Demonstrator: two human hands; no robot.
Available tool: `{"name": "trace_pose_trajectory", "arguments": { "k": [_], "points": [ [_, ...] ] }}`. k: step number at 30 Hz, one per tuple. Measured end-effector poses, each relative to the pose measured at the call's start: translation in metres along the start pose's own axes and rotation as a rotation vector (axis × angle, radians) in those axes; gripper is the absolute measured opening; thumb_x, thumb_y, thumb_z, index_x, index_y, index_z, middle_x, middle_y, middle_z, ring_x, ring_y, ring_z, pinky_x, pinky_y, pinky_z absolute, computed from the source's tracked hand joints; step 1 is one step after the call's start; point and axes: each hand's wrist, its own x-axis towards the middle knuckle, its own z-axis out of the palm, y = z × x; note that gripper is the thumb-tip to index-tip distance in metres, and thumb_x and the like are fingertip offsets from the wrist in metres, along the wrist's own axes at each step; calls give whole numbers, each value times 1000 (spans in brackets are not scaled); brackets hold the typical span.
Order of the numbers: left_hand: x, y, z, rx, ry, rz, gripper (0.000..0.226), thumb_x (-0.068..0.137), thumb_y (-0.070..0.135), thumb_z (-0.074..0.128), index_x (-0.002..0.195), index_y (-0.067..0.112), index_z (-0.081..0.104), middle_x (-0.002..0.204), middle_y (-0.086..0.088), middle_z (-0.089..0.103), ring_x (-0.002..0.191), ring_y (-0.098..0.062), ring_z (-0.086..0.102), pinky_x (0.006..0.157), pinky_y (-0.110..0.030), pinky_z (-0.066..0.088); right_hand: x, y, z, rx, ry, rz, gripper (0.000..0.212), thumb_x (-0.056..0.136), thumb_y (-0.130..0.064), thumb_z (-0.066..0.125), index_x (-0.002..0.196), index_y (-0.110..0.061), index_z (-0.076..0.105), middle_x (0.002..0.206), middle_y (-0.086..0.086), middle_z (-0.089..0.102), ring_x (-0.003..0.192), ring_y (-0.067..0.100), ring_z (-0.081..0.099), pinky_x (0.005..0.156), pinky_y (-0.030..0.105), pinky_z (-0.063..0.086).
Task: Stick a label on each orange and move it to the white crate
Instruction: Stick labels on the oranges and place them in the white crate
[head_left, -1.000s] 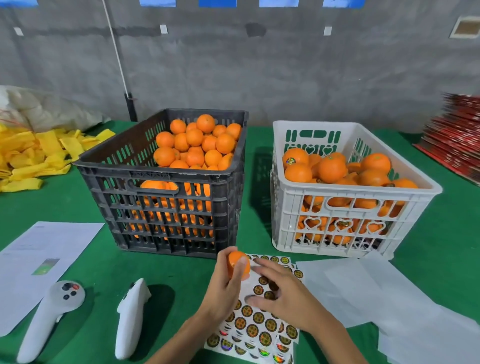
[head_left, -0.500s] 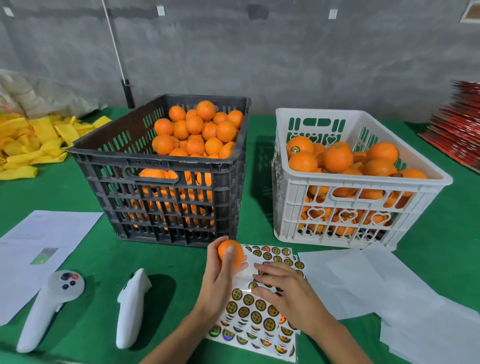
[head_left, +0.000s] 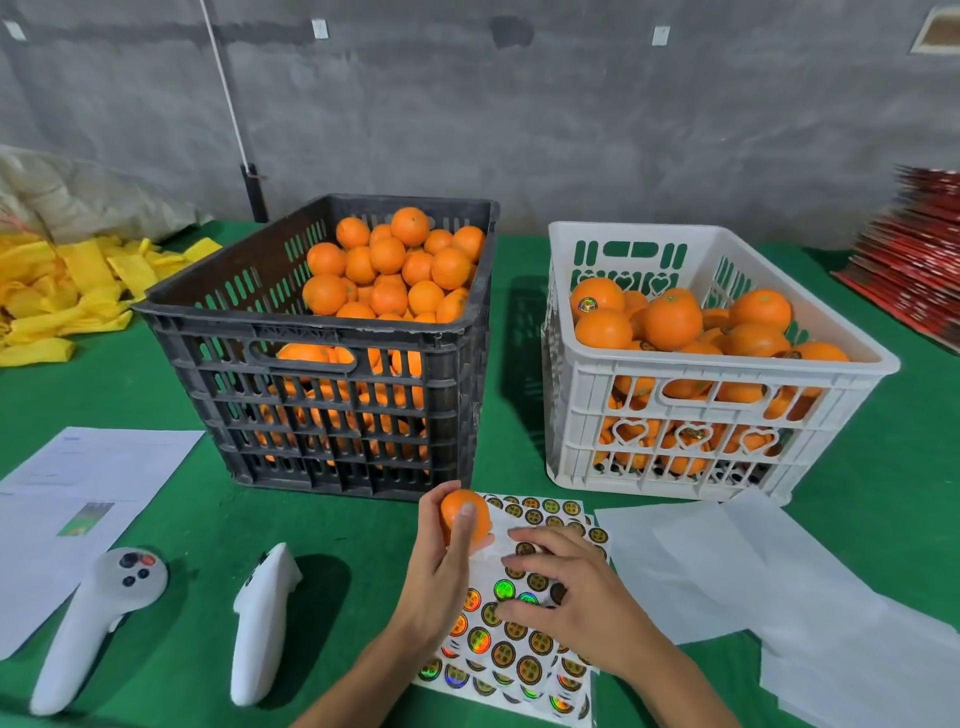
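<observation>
Orange (head_left: 464, 514): I see left hand (head_left: 441, 571) gripping it, thumb across front.
Right hand (head_left: 566, 592): fingers bent, tips on label sheet (head_left: 519, 644); a pinch, I can't tell.

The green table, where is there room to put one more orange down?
Bare green cloth lies in front of the black crate, between the white controller and the left hand. Another bare strip runs between the black crate and the white crate. Nearer, it is crowded: the sticker sheet and white papers cover the cloth.
</observation>
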Motion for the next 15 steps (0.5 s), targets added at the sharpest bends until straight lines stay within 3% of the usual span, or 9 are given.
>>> {"name": "trace_pose_trajectory", "arguments": {
  "k": [7,15],
  "points": [
    [1,-2,0,-20,5,-1,50,94,73,49,135,43,48,113,25,60,110,-6,63,101,-41,53,-1,-9,7,-58,45,-18,40,86,-65,66,120,-45,70,141,-42,40,136,-12,25,112,21,22],
    [1,2,0,-9,9,-6,39,95,68,49,128,48,50,110,26,61,107,-6,64,99,-37,53,-2,-18,9,-194,203,-229,24,96,-48,64,115,-39,74,123,-29,61,119,-2,49,105,25,34]
  ]
}}
